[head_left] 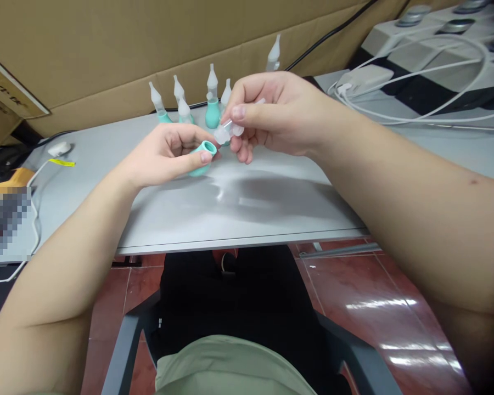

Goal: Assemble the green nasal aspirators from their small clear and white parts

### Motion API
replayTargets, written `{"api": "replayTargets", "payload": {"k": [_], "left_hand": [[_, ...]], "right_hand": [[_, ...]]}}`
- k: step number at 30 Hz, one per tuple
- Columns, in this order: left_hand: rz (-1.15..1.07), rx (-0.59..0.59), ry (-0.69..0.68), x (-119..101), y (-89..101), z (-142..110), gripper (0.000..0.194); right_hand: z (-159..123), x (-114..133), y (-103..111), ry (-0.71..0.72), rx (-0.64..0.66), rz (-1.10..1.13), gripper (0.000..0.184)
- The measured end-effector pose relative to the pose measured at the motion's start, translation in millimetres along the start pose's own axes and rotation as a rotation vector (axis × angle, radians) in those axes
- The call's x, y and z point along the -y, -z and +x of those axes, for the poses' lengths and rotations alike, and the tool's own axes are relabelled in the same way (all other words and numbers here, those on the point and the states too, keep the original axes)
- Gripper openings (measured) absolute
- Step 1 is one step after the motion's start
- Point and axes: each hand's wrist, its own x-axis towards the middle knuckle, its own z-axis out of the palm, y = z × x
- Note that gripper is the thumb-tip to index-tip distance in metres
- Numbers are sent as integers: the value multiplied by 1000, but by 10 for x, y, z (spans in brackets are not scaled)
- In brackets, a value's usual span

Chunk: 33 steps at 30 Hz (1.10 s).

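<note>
My left hand is closed round a teal rubber bulb, its round open mouth tilted up and to the right. Just beside that mouth, my right hand pinches a clear plastic nozzle piece; its far end is hidden by the fingers. The two parts look very close, and I cannot tell whether they touch. Behind my hands stand several nasal aspirators with clear tips on teal bulbs, one of them a whole aspirator in the middle. Another clear tip rises behind my right hand, its lower part hidden.
The grey table ends in front of my lap. A cardboard wall runs along its back. White cables loop by grey equipment at right. A white plug-like object with a cable lies at left.
</note>
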Motion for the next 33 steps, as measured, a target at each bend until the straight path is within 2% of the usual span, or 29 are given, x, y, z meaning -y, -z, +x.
{"api": "replayTargets", "payload": {"k": [3,7,10,13,18,22,25,29,33], "left_hand": [[-6,-16,6,-1,7,-4,68],[16,-3,19,-4,6,-4,66],[76,3,18,17,16,-4,64],[164,-21,37,18,31,-8,50],[253,-133,22,-11,62,-11,36],[294,-252,3,29,84,6,39],[355,-266,51,29,77,16,42],[431,-280,121,-104,81,-6,31],[549,-274,246,-236,198,-60,22]], "right_hand": [[-8,22,9,21,-22,4,47],[-10,29,18,-13,42,-24,57],[-16,43,21,-79,124,-68,40],[-25,58,26,-147,164,-122,22],[-21,49,55,-197,167,-169,20],[-16,42,71,-210,165,-198,23],[-18,41,75,-209,192,-222,27],[-11,13,85,-195,208,-238,29],[0,-25,106,-181,201,-243,28]]}}
